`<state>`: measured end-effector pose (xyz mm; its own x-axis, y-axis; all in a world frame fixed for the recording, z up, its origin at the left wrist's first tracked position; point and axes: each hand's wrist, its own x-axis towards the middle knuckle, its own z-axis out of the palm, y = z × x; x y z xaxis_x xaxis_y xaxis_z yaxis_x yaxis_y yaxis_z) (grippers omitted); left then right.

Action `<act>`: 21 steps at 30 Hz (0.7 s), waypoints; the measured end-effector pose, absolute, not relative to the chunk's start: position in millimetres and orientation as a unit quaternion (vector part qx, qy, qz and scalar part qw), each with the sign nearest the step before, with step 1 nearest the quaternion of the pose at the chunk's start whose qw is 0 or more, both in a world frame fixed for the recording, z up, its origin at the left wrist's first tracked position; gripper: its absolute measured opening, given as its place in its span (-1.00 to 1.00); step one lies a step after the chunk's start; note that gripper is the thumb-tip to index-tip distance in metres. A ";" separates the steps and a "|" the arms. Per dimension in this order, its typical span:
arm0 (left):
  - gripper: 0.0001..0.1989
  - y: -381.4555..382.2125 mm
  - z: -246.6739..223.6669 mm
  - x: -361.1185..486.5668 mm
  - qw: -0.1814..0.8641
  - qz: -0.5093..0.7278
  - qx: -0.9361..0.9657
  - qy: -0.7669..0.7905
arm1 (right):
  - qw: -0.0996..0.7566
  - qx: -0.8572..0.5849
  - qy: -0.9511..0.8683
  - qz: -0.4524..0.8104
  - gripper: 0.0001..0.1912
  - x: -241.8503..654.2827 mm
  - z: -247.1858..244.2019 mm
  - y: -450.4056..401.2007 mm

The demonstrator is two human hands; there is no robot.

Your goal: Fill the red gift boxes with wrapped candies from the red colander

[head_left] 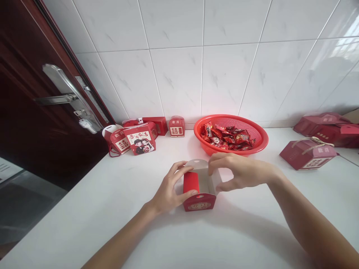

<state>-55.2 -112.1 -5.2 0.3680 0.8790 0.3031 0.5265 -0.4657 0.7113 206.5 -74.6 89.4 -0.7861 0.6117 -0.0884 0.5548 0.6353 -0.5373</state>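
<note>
A small red cardboard gift box [199, 203] stands on the white table, its top not fully closed. Its pale inside shows, and a red flap [191, 182] is folded over the left part of the opening. My left hand [174, 185] grips the box from its left side, thumb at the near edge and fingers at the far edge. At the right side, my right hand [238, 170] pinches the raised pale flap [216, 178] between thumb and fingers. Behind the box sits a red plastic basket [259, 145] holding several red-wrapped candies [228, 137].
A closed small box [176, 127] stands by the tiled wall. Several red boxes [140, 140] cluster at the back left. On the right are a maroon box with a cord [308, 152] and flattened-looking red boxes [328, 129]. A brown door [30, 74] is at left.
</note>
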 end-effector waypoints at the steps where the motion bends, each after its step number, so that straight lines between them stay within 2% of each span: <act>1: -0.37 -112.6 -5.5 -54.8 0.266 0.331 0.789 0.444 | 0.025 -0.331 -0.900 0.282 -0.68 209.5 91.6 -74.4; 4: -0.32 -114.5 -5.1 -53.8 0.284 0.303 0.800 0.432 | -0.021 -0.349 -0.895 0.277 -0.64 211.5 93.8 -75.0; 9: -0.28 -117.1 -0.6 -54.5 0.292 0.268 0.812 0.429 | -0.031 -0.349 -0.901 0.255 -0.52 203.2 87.7 -77.2; 14: -0.45 -118.4 3.7 -53.0 0.290 0.256 0.816 0.430 | -0.007 -0.323 -0.917 0.236 -0.43 199.7 80.5 -79.8; 17: -0.53 -119.5 4.5 -49.8 0.323 0.279 0.801 0.419 | -0.016 -0.321 -0.917 0.238 -0.44 199.1 79.6 -81.2; 21: -0.52 -120.3 1.4 -49.7 0.381 0.364 0.761 0.379 | -0.035 -0.329 -0.914 0.235 -0.51 199.2 80.5 -82.2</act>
<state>-49.7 -120.3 1.4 0.4479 0.8537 0.2656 0.2995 -0.4231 0.8552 199.2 -82.2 80.5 -0.7805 0.5857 -0.2185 0.6184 0.6723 -0.4070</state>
